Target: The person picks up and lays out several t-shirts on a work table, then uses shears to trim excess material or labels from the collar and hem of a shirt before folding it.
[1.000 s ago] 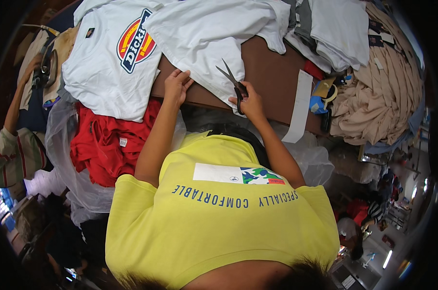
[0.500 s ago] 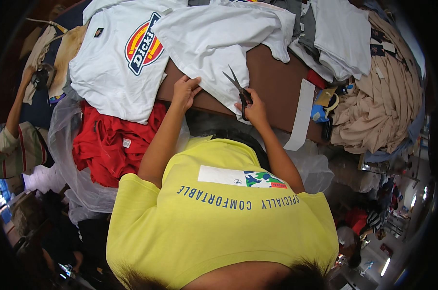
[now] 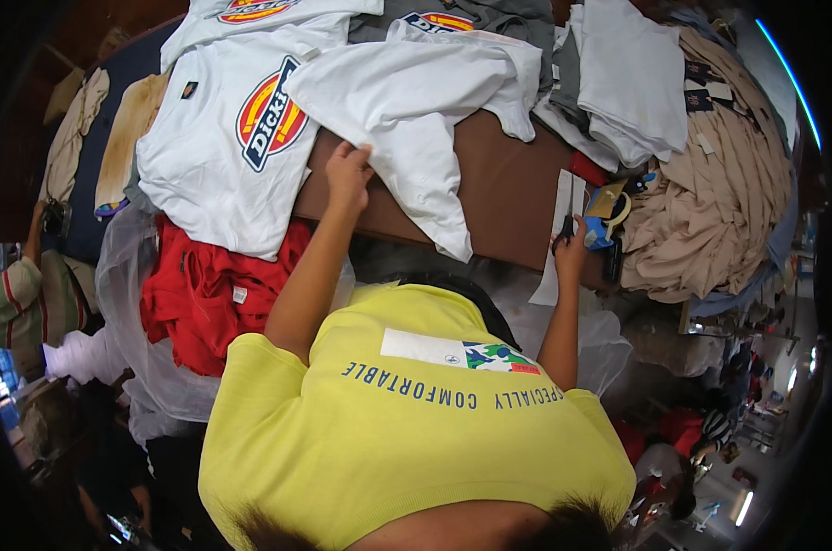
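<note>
My left hand (image 3: 350, 177) is closed, its thumb and fingers pinching the near edge of a white T-shirt (image 3: 407, 101). The shirt lies crumpled across the brown table top (image 3: 512, 165), and one corner hangs over the front edge. Off to the right, my right hand (image 3: 570, 246) grips black-handled scissors (image 3: 567, 227) over a long white strip (image 3: 546, 280) at the table's edge. The scissors point away from me, apart from the shirt. Left of that shirt lies another white T-shirt (image 3: 223, 138) with a red, yellow and blue print.
Red garments (image 3: 218, 294) sit in a clear plastic bag at left. Beige cloth (image 3: 710, 202) is heaped at right, beside a tape roll (image 3: 621, 213) and a blue packet. Folded white shirts (image 3: 622, 83) lie at the back right. Another person's striped sleeve (image 3: 25, 298) shows far left.
My right hand has carried the scissors away from the shirt to the right, over the white strip. My left hand still pinches the shirt's edge. At far left, the other person's hand has moved nearer.
</note>
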